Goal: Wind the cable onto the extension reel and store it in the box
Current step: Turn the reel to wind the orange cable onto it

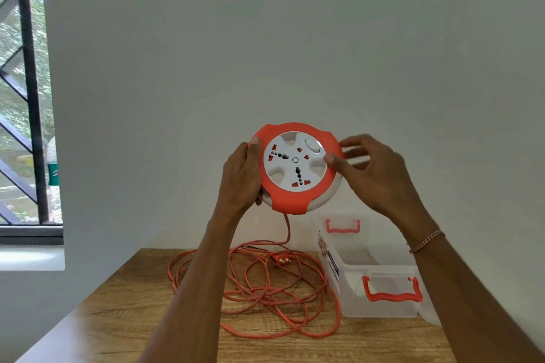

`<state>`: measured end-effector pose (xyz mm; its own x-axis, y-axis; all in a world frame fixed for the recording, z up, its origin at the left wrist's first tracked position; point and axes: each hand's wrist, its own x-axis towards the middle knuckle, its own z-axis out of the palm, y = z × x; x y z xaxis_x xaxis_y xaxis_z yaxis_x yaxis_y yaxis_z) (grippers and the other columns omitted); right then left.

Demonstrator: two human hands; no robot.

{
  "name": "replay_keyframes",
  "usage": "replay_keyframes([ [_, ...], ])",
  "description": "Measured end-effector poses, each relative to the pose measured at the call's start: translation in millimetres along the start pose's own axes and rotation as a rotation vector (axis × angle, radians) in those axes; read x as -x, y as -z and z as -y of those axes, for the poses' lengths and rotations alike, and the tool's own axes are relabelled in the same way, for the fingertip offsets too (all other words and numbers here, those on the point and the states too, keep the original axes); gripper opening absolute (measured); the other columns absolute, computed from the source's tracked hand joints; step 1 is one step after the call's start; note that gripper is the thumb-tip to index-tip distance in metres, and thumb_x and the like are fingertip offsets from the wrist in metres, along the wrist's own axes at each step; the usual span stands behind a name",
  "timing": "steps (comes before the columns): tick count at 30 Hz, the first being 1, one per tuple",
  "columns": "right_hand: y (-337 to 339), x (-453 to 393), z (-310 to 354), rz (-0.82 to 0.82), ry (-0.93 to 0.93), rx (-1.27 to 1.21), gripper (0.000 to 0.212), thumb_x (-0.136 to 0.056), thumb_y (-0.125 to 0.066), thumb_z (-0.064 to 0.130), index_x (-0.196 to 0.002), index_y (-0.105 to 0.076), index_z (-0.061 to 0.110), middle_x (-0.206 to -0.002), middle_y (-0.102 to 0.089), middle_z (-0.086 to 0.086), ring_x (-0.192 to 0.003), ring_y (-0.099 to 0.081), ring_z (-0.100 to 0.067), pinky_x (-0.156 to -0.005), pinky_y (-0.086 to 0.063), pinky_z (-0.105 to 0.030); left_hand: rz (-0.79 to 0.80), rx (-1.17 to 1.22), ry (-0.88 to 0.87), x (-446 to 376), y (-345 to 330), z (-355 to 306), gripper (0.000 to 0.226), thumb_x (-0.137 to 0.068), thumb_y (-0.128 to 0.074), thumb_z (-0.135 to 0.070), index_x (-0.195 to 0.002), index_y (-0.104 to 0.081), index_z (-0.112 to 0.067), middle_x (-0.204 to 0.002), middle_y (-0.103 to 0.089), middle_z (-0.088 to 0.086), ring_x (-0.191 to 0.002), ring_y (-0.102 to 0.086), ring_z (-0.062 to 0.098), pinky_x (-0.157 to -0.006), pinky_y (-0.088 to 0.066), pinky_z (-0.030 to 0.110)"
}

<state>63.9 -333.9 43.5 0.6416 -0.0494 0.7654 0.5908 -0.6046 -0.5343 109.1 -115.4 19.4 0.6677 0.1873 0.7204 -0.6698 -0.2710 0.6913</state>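
Note:
I hold a round orange and white extension reel (296, 168) upright in the air above the table, its socket face toward me. My left hand (241, 177) grips its left rim. My right hand (374, 171) is at its right side, thumb pressed on the white face and fingers behind the rim. An orange cable (265, 283) hangs from the reel's underside and lies in loose loops on the wooden table (118, 312). Its plug (281, 259) rests among the loops. A clear plastic box (380, 268) with orange latches stands open at the right.
A plain white wall stands right behind the table. A barred window (26, 97) with a sill is at the left. The table's left edge runs diagonally toward me.

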Motion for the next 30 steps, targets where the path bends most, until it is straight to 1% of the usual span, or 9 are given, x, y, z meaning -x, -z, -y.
replay_keyframes([
  [2, 2, 0, 5, -0.111, 0.307, 0.164, 0.024, -0.085, -0.068, 0.034, -0.106, -0.059, 0.026, -0.104, -0.063, 0.01, -0.082, -0.058, -0.008, -0.067, -0.049, -0.021, 0.002, 0.009, -0.012, 1, -1, 0, 0.049, -0.102, -0.033, -0.047, -0.104, -0.062, -0.008, -0.09, -0.072, 0.011, -0.077, -0.071, 0.027, -0.07, -0.06, 0.043],
  [3, 3, 1, 8, -0.092, 0.435, 0.201, 0.019, -0.087, -0.067, 0.022, -0.104, -0.061, 0.027, -0.108, -0.064, 0.008, -0.087, -0.055, -0.011, -0.069, -0.048, -0.021, 0.011, 0.014, -0.018, 1, -2, -1, 0.049, -0.102, -0.033, -0.047, -0.104, -0.062, -0.008, -0.09, -0.072, 0.011, -0.077, -0.071, 0.027, -0.071, -0.06, 0.044],
  [6, -4, 8, 17, 0.123, 0.6, 0.34, 0.042, -0.081, -0.066, -0.001, -0.105, -0.067, 0.032, -0.127, -0.058, 0.003, -0.107, -0.046, -0.019, -0.081, -0.047, -0.027, 0.029, 0.025, -0.041, 4, -4, -4, 0.047, -0.102, -0.033, -0.046, -0.105, -0.063, -0.01, -0.09, -0.072, 0.009, -0.076, -0.071, 0.026, -0.071, -0.061, 0.042],
  [8, -12, 14, 24, 0.242, 0.565, 0.522, 0.047, -0.075, -0.077, 0.01, -0.112, -0.066, 0.038, -0.141, -0.046, 0.0, -0.121, -0.036, -0.024, -0.091, -0.047, -0.04, 0.039, 0.024, -0.061, 4, -5, -7, 0.046, -0.101, -0.033, -0.046, -0.104, -0.063, -0.011, -0.089, -0.072, 0.008, -0.074, -0.071, 0.024, -0.068, -0.061, 0.038],
  [11, -18, 20, 31, 0.264, 0.514, 0.7, 0.059, -0.071, -0.081, 0.029, -0.123, -0.057, 0.043, -0.147, -0.037, 0.0, -0.129, -0.031, -0.028, -0.101, -0.04, -0.047, 0.044, -0.002, -0.086, 5, -7, -9, 0.045, -0.101, -0.034, -0.046, -0.102, -0.063, -0.011, -0.086, -0.072, 0.005, -0.072, -0.071, 0.021, -0.065, -0.061, 0.035],
  [18, -21, 24, 30, 0.159, 0.488, 0.845, 0.065, -0.069, -0.081, 0.035, -0.127, -0.053, 0.047, -0.135, -0.049, -0.008, -0.114, -0.043, -0.031, -0.092, -0.044, -0.044, 0.042, -0.045, -0.117, 5, -12, -7, 0.044, -0.102, -0.037, -0.043, -0.097, -0.062, -0.008, -0.083, -0.071, 0.005, -0.071, -0.07, 0.02, -0.064, -0.061, 0.036],
  [22, -23, 21, 22, 0.055, 0.392, 0.789, 0.055, -0.077, -0.069, 0.047, -0.128, -0.048, 0.051, -0.123, -0.056, -0.006, -0.105, -0.05, -0.024, -0.089, -0.045, -0.038, 0.057, -0.063, -0.127, 7, -15, -6, 0.041, -0.102, -0.038, -0.043, -0.097, -0.062, -0.011, -0.081, -0.071, 0.001, -0.069, -0.07, 0.016, -0.062, -0.06, 0.029],
  [26, -25, 24, 24, -0.04, 0.267, 0.638, 0.068, -0.07, -0.057, 0.075, -0.129, -0.053, 0.042, -0.114, -0.068, 0.0, -0.094, -0.064, -0.022, -0.083, -0.052, -0.037, 0.034, -0.062, -0.139, 7, -17, -7, 0.043, -0.102, -0.038, -0.043, -0.09, -0.06, -0.008, -0.074, -0.068, 0.002, -0.061, -0.066, 0.012, -0.057, -0.054, 0.024],
  [30, -28, 25, 28, -0.106, 0.221, 0.532, 0.069, -0.074, -0.05, 0.075, -0.125, -0.06, 0.03, -0.114, -0.069, 0.0, -0.091, -0.068, -0.023, -0.079, -0.055, -0.036, 0.036, -0.054, -0.13, 6, -16, -7, 0.041, -0.102, -0.037, -0.044, -0.098, -0.063, -0.011, -0.082, -0.071, -0.001, -0.069, -0.07, 0.014, -0.06, -0.059, 0.026],
])
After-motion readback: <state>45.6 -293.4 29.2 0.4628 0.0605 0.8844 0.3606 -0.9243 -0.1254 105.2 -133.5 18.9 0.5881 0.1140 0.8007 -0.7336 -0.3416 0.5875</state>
